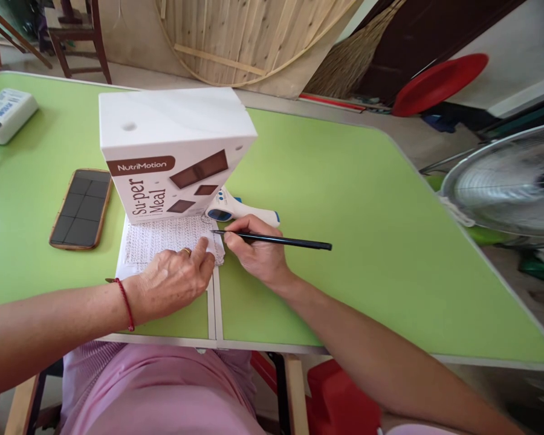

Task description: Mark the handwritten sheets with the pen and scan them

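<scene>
My right hand [260,251] grips a slim black pen [290,241] between thumb and fingers. The pen's tip is at the right part of a sheet of paper [163,235] densely covered in handwriting. My left hand [174,275], with a ring and a red wrist cord, rests on the lower part of the paper; its index finger reaches forward near the pen tip. A white box [176,121] printed "NutriMotion Su-per Meal" stands upright just behind the sheet. Beside my right fingers lies a white and blue handheld thermometer [242,210], partly hidden by the box and the hand.
The green folding table [344,181] has a seam near its middle. Left of the box lies a smartphone [80,208]; a white device with a cable [8,115] sits at the far left. A fan [508,175] stands beyond the right edge, and a wooden chair [77,36] behind.
</scene>
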The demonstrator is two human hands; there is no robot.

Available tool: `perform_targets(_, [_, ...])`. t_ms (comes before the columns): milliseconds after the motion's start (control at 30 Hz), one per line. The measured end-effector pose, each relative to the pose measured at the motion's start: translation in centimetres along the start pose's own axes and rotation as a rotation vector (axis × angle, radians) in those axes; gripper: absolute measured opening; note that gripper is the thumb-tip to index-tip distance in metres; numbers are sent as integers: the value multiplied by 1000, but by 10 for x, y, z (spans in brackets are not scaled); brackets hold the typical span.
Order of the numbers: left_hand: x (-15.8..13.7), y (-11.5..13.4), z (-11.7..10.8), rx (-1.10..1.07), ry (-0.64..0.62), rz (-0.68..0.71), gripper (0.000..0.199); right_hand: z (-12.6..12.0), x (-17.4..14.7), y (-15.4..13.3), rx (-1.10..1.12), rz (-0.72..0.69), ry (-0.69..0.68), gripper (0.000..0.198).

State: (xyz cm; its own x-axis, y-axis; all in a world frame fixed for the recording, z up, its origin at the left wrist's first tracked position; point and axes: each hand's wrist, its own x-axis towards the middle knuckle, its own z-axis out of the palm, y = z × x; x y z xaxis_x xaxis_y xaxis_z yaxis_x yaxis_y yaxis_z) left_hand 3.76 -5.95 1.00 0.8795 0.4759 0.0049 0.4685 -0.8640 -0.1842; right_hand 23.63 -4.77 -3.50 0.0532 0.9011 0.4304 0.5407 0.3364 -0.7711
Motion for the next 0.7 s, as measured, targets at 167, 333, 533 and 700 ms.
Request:
perform_targets(167, [0, 0, 1, -6, 15, 0, 32, -1, 0, 0, -25, 8, 2, 10])
perform_targets(333, [1, 1, 2, 1, 25, 2, 29, -1, 0, 0, -46, 15, -9, 10])
perform_targets(533, [0, 0, 2, -1, 25, -3, 28, 0, 0, 0, -43, 27, -11, 12])
perform_targets(700, [0, 0, 1, -3, 5, 3, 31, -1, 2, -3, -28, -2, -29, 12])
